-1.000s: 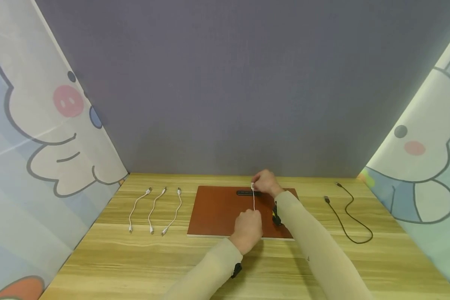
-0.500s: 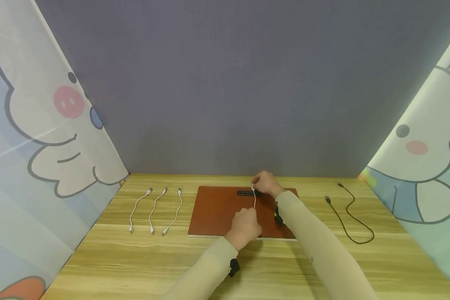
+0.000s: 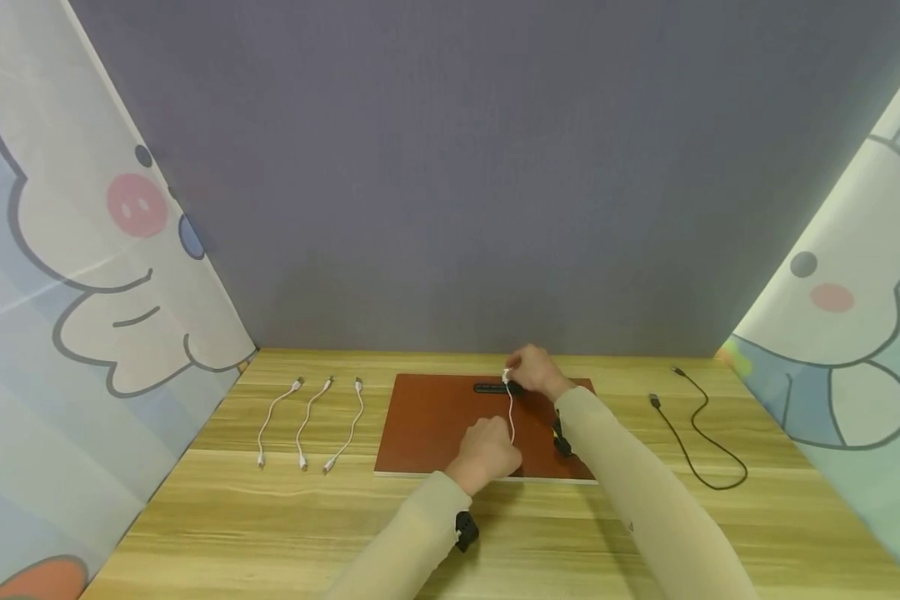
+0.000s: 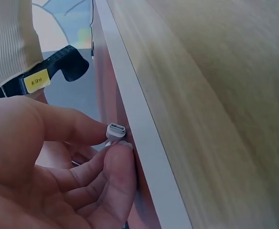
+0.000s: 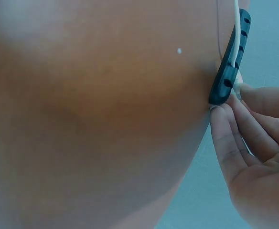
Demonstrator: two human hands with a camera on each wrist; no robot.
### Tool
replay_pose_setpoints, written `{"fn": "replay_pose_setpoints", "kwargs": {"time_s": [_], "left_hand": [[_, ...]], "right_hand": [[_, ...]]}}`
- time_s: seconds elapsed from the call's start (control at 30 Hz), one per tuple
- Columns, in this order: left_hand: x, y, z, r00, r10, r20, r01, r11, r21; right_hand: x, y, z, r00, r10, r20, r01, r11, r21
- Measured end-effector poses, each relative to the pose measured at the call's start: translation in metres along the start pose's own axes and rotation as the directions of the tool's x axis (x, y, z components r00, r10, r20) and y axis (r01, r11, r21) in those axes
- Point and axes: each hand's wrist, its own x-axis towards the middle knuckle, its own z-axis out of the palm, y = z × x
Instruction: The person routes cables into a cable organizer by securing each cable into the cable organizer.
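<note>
A short white USB cable [image 3: 511,410] runs between my two hands above a reddish-brown board [image 3: 427,425]. My left hand [image 3: 486,454] pinches its lower end; the left wrist view shows the USB-C plug [image 4: 116,129] sticking out past thumb and finger, close to the board's pale front edge. At the back of the board my right hand [image 3: 536,371] pinches the upper end at a black slotted cable holder [image 3: 489,388]. In the right wrist view the cable [image 5: 237,33] overlaps a slot of the holder [image 5: 225,78], and fingertips touch the holder's end. The upper plug is mostly hidden by fingers.
Three white cables [image 3: 350,429] lie side by side on the wooden table [image 3: 217,500] to the left. To the right lies a longer black cable [image 3: 678,437], bent in a loop. A grey panel [image 3: 450,208] stands behind the table, with cartoon-printed sheets at both sides.
The upper end of the cable has come down slightly at the holder with my right hand. My left hand has shifted a little left and toward me, and the straight cable now bows.
</note>
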Motion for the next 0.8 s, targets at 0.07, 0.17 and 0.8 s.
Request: {"fn": "replay_pose_setpoints", "kwargs": {"time_s": [0.07,0.17,0.8], "left_hand": [[0.0,0.0,0.0,1.0,0.002,-0.007,-0.002,1.0,0.005],[0.0,0.0,0.0,1.0,0.003,-0.002,-0.003,1.0,0.001],[0.001,0.002,0.001,0.999,-0.028,0.035,0.027,0.999,0.035]], "right_hand": [[-0.002,0.001,-0.002,1.0,-0.009,-0.001,0.009,1.0,0.007],[-0.006,0.003,-0.007,1.0,-0.02,-0.011,0.02,1.0,0.02],[-0.041,0.027,-0.057,0.997,-0.066,-0.049,0.065,0.998,-0.023]]}}
